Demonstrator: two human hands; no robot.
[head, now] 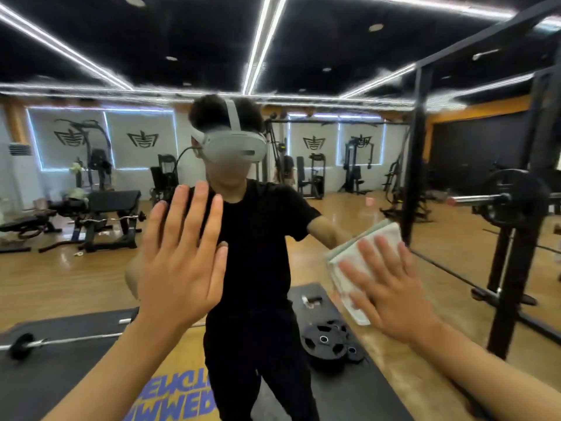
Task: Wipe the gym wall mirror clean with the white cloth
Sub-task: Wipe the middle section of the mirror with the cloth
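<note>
Far to the left, the large gym wall mirror gives back a steel barbell with a black plate lying on a black floor mat. Black padded benches stand behind it on the wooden floor. Next comes the person's left hand, raised flat in front of the glass with its fingers straight and close together, holding nothing. Whether the palm actually touches the glass I cannot tell. Behind it stands the person's reflection, in black clothes and a grey headset. Low down, just right of the reflection's legs, a heap of black round weight plates lies on another black mat. Further right, the folded white cloth with a pale green edge sits flat against the mirror, level with the reflection's chest and to its right. The right hand lies over the cloth's lower right part. Its fingers are straight and spread wide, pressing the cloth to the glass rather than curling round it. At the far right a black steel squat rack stands upright with a loaded bar across it.
</note>
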